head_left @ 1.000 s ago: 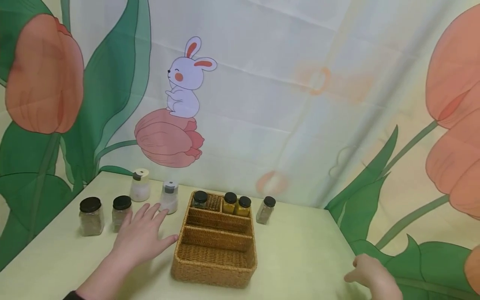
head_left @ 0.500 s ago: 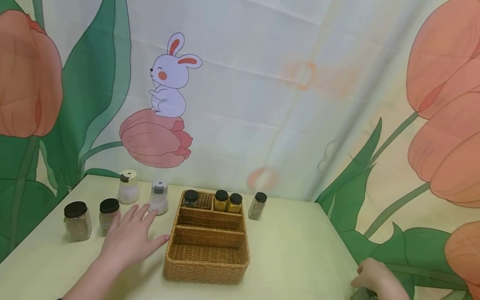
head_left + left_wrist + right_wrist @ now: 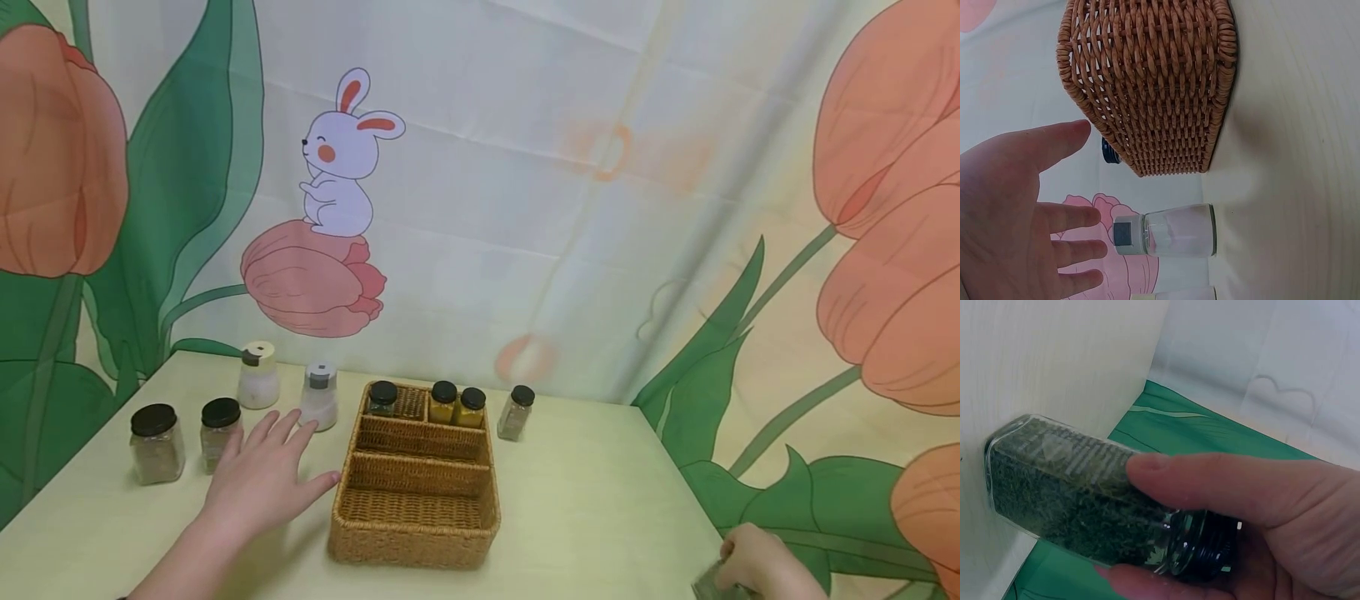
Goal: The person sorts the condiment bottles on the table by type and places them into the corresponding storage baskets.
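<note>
Two bare hands are in view over one pale bench (image 3: 600, 500): the right hand (image 3: 759, 565) holds one glass herb jar (image 3: 1079, 494) between thumb and fingers at the bench's right edge, and the left hand (image 3: 258, 483) is spread wide beside one wicker basket (image 3: 412, 546). The herb jar is clear and angular, filled with dark green flakes; it tilts, and whether its base touches the bench I cannot tell. The head view's lower edge cuts it off, the hand partly covers its dark cap, and its label is too blurred to read. The basket, brown and coarsely woven, has four compartments: one black-lidded jar (image 3: 383, 398) sits in the back left, two yellow-filled jars (image 3: 443, 408) in the back right. One slim jar (image 3: 514, 418) stands just right of the basket. To its left stand two pale shakers (image 3: 258, 387) and two brown-filled jars (image 3: 156, 454), one partly hidden by the left hand. Behind, one creased cloth backdrop (image 3: 465, 208) bears one printed rabbit (image 3: 341, 158) and large tulips (image 3: 60, 158), some cut off
</note>
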Available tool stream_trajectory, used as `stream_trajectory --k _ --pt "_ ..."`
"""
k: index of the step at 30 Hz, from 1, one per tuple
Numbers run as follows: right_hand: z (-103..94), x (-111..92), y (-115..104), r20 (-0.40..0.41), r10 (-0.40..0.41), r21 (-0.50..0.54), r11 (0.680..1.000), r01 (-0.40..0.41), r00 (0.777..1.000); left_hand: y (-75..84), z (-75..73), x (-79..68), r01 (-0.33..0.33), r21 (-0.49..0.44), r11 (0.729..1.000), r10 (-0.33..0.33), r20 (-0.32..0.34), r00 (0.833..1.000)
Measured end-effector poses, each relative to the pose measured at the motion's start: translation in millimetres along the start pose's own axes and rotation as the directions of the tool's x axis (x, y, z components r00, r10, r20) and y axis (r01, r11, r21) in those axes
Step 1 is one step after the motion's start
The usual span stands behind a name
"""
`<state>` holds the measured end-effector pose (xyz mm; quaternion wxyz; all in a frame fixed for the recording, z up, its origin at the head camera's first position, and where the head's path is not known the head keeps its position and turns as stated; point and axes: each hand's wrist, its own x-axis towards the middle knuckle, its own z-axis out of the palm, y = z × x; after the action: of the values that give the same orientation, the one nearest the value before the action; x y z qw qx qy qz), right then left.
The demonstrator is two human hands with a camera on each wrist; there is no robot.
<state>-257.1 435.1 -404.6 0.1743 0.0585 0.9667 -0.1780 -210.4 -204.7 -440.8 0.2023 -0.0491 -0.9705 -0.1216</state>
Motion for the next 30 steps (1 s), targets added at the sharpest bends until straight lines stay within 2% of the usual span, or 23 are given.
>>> stream_trajectory --k 4,7,11,17,23,30 --pt "0.7 -2.0 -8.8 -0.005 0.027 0.077 0.997 -0.027 1.000 1.3 -1.2 0.3 0.001 -0.001 1.000 -0.001 0.000 1.000" --pt "1.0 -4.0 -15.5 -0.025 0.023 0.072 0.997 -0.021 0.999 2.1 -1.8 0.3 0.002 -0.002 1.000 -0.002 0.003 1.000" --pt "0.6 -5.8 -24.0 -0.085 0.007 0.042 0.999 -0.003 0.996 2.7 -1.5 0.3 -0.001 -0.002 1.000 0.001 0.006 1.000" --pt "-2.3 -6.7 -40.4 -0.138 -0.064 -0.016 0.998 0.062 0.988 3.6 -2.4 0.6 0.003 -0.002 1.000 -0.003 0.008 1.000" --pt "-2.1 -8.5 -68.5 -0.179 -0.118 -0.062 0.992 0.108 0.977 1.5 0.0 1.2 0.004 -0.001 1.000 -0.004 0.018 1.000" --pt "10.0 -0.6 -101.5 -0.237 -0.170 -0.153 0.979 0.136 0.957 0.6 0.3 0.8 0.001 -0.011 1.000 -0.001 0.008 1.000"
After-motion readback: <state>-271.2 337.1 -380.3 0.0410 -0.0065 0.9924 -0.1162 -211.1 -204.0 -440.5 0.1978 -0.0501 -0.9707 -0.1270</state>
